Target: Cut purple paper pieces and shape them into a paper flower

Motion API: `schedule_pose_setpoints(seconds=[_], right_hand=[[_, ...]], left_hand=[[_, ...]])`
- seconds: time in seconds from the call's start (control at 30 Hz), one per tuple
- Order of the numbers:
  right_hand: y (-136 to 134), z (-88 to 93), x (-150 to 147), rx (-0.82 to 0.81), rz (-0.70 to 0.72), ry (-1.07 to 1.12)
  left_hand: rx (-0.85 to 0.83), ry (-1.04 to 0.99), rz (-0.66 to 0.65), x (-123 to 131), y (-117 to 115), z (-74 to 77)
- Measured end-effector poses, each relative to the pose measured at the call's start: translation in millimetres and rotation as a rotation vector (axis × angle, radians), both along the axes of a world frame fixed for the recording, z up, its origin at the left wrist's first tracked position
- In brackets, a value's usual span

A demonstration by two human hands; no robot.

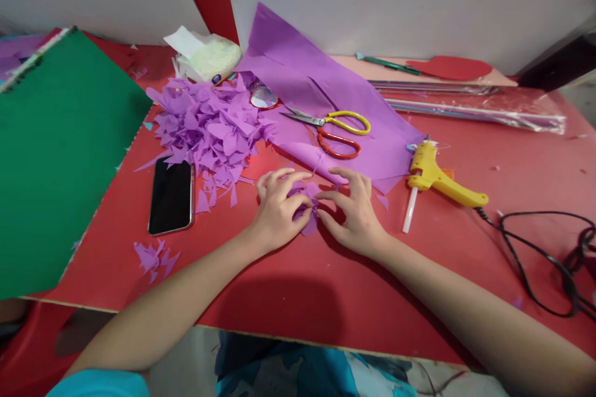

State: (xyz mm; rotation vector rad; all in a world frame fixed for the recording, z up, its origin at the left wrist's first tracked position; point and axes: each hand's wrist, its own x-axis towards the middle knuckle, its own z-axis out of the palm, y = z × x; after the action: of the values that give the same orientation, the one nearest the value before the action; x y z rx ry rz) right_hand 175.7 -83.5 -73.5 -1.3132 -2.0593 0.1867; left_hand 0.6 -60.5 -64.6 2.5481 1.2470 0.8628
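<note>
Between my two hands lies a small purple paper flower on the red table, partly covered by my fingers. My left hand pinches its left side between thumb and index finger, the other fingers curled above it. My right hand comes in from the right, thumb and index fingertips at the flower's centre. Just beyond my hands a large purple paper sheet is spread out, with scissors with yellow and red handles lying on it. A heap of purple paper cutouts sits to the left.
A black phone lies below the heap, near small paper scraps. To the right rests a yellow glue gun with a black cord. A green board covers the left side; a tissue pack and plastic-wrapped sticks lie behind.
</note>
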Motion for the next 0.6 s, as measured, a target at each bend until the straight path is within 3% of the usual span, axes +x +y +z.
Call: schedule_pose_setpoints(seconds=[0.6], right_hand=[[-3.5, -3.1, -3.7, 0.087, 0.025, -0.084]], left_hand=[[-0.003, 0.002, -0.008, 0.7, -0.8, -2.3]])
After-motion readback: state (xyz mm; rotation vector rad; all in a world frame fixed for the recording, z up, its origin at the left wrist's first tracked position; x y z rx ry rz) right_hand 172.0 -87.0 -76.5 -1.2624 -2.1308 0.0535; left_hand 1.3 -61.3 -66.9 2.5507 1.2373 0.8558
